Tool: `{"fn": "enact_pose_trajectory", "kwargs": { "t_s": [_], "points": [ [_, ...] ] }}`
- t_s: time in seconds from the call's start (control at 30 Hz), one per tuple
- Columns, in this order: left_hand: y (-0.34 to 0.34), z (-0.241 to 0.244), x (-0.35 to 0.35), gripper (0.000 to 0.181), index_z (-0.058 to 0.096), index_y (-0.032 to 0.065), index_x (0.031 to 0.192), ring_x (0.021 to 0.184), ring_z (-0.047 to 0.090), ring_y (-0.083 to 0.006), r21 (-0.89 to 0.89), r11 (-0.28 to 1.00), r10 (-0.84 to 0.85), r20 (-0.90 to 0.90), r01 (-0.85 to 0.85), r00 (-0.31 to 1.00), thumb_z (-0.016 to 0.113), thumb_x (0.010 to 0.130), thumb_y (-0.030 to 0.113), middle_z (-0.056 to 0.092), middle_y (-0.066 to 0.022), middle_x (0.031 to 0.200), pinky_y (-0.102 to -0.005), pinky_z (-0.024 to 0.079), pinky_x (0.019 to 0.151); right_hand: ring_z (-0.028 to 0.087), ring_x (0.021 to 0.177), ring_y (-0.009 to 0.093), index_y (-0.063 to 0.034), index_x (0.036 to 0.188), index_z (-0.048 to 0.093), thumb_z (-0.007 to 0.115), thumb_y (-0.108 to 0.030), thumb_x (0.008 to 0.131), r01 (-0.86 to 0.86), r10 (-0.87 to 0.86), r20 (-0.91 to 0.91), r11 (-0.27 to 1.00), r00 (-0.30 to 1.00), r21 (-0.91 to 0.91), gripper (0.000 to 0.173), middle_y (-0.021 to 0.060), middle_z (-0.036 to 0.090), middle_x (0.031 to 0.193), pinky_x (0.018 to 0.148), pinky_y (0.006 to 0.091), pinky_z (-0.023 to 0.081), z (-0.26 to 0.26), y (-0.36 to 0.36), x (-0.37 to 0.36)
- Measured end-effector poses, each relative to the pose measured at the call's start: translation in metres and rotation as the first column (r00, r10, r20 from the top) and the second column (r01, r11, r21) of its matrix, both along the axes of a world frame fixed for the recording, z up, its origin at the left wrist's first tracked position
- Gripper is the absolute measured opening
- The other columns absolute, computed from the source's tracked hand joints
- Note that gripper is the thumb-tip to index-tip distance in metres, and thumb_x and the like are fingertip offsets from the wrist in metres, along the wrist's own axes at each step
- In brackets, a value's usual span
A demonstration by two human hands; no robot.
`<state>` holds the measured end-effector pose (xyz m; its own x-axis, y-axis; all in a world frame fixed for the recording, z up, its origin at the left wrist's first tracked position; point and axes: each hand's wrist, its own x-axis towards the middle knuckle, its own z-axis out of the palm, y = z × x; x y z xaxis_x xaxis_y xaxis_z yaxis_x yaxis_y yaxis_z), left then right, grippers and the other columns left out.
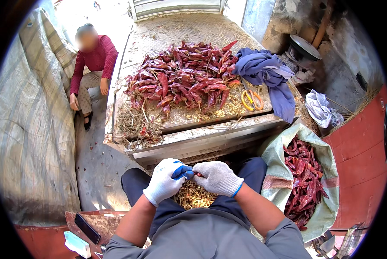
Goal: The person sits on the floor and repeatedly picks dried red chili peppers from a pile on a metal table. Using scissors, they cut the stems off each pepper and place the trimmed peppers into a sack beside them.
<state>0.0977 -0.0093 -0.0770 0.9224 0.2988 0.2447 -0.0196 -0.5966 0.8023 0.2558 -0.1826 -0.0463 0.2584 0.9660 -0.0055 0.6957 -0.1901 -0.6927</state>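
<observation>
My left hand (170,178), in a white knit glove with blue coating, meets my right hand (214,177), in a greyish knit glove, above my lap. A small piece of a dried red chili pepper (198,174) shows between them, pinched by the right fingers; the left fingertips touch the same spot, but whether they grip it is hidden. Ahead, a large heap of dried red chili peppers (183,76) lies on a metal truck bed (180,29). At my right stands an open woven sack (277,171) holding more dried chili peppers (302,181).
Orange-handled scissors (252,99) and a blue-purple cloth (261,68) lie right of the heap. Dry stems (133,124) cover the bed's near-left corner. A person in a red top (98,55) sits at the upper left. Plant debris (195,196) lies between my legs. A phone (87,228) rests lower left.
</observation>
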Motion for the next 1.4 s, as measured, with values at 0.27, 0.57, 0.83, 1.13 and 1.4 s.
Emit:
{"fn": "enact_pose_trajectory", "kwargs": {
  "t_s": [0.27,0.57,0.83,1.13,1.4],
  "points": [
    [0.001,-0.025,-0.013,0.015,0.075,-0.0008,0.109,0.096,0.073,-0.0173,-0.915,0.400,0.077,-0.024,-0.053,0.997,0.072,0.105,0.013,0.079,-0.0096,0.108,-0.0320,0.058,0.091,0.073,0.086,0.039,-0.0085,0.104,0.077,0.081,-0.017,0.095,-0.108,0.090,0.066,0.923,0.994,0.370,0.013,0.0148,0.075,0.095,0.074,0.0444,0.059,0.004,0.008,-0.005],
    [0.020,-0.064,-0.021,0.039,0.073,-0.0025,0.137,0.108,0.075,-0.0154,-0.396,0.893,0.186,-0.107,-0.214,0.977,0.070,0.098,-0.005,0.080,-0.0093,0.116,-0.0311,0.060,0.092,0.079,0.100,0.022,-0.0037,0.117,0.080,0.072,0.006,0.097,0.301,-0.279,-0.113,0.881,0.954,0.366,0.024,0.0121,0.082,0.110,0.087,0.0334,0.061,0.036,-0.059,0.030],
    [0.077,-0.014,0.006,0.029,0.080,0.0017,0.124,0.086,0.080,-0.0153,-0.253,0.878,0.414,-0.028,-0.407,0.910,0.080,0.097,0.009,0.084,-0.0114,0.101,-0.0316,0.063,0.080,0.075,0.102,0.031,-0.0023,0.127,0.073,0.075,-0.005,0.096,0.841,-0.865,0.310,0.476,0.394,0.257,0.031,0.0167,0.078,0.114,0.095,0.0407,0.058,0.021,-0.300,0.127],
    [0.153,-0.003,0.100,0.045,0.076,0.0120,0.130,0.104,0.077,-0.0373,0.574,0.679,0.624,-0.124,-0.457,0.771,0.070,0.101,0.047,0.081,-0.0150,0.110,-0.0484,0.059,0.090,0.074,0.113,0.038,-0.0011,0.131,0.073,0.082,-0.004,0.085,0.659,-0.732,0.477,0.666,0.486,0.351,0.047,0.0199,0.076,0.122,0.101,0.0443,0.059,0.054,-0.217,0.043],
    [0.168,-0.005,0.112,0.025,0.075,0.0160,0.094,0.089,0.076,-0.0373,0.636,0.633,0.626,-0.084,-0.442,0.775,0.070,0.100,0.039,0.079,-0.0129,0.092,-0.0516,0.058,0.080,0.072,0.111,0.043,-0.0083,0.131,0.074,0.082,-0.039,0.091,-0.030,0.033,-0.004,0.947,0.999,0.319,0.051,0.0216,0.075,0.121,0.095,0.0447,0.059,0.125,-0.122,-0.115]
  ]
}}
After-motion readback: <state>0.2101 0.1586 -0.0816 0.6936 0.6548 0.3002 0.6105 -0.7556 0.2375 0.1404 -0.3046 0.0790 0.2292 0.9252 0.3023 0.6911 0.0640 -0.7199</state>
